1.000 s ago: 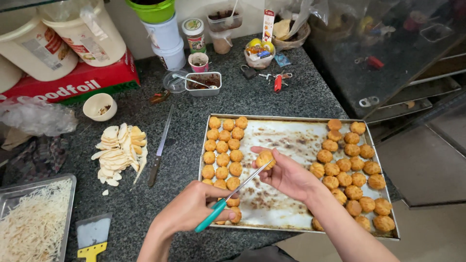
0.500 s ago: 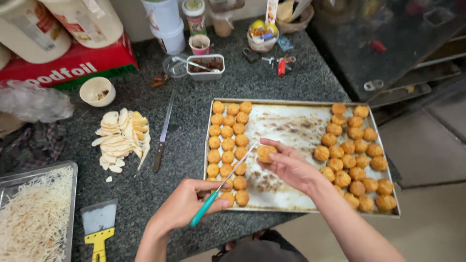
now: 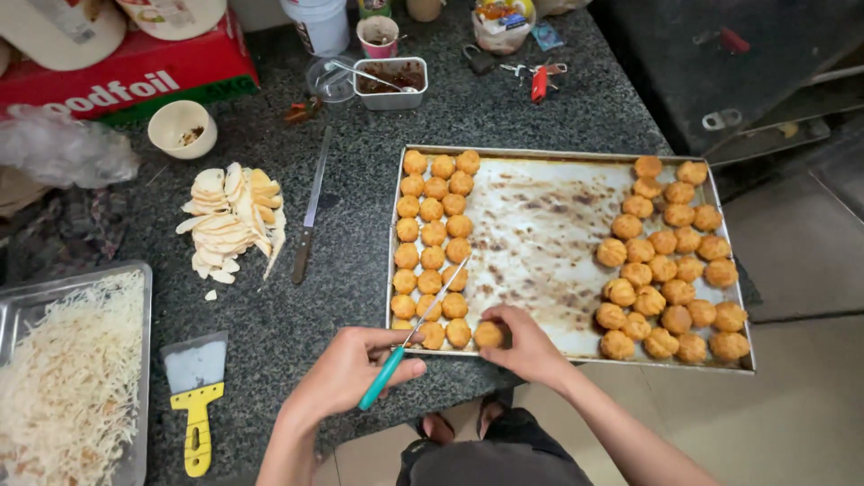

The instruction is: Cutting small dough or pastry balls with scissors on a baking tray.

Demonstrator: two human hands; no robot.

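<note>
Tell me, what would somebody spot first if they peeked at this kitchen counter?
Probably the big metal baking tray with golden round pastry balls lined up on both its ends and a stained bare middle. At its near edge the right hand pinches one ball, while the left hand holds a teal-handled knife.

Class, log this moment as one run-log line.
left hand: holds teal-handled knife | right hand: sets pastry ball on baking tray | scraper idle on counter
</note>
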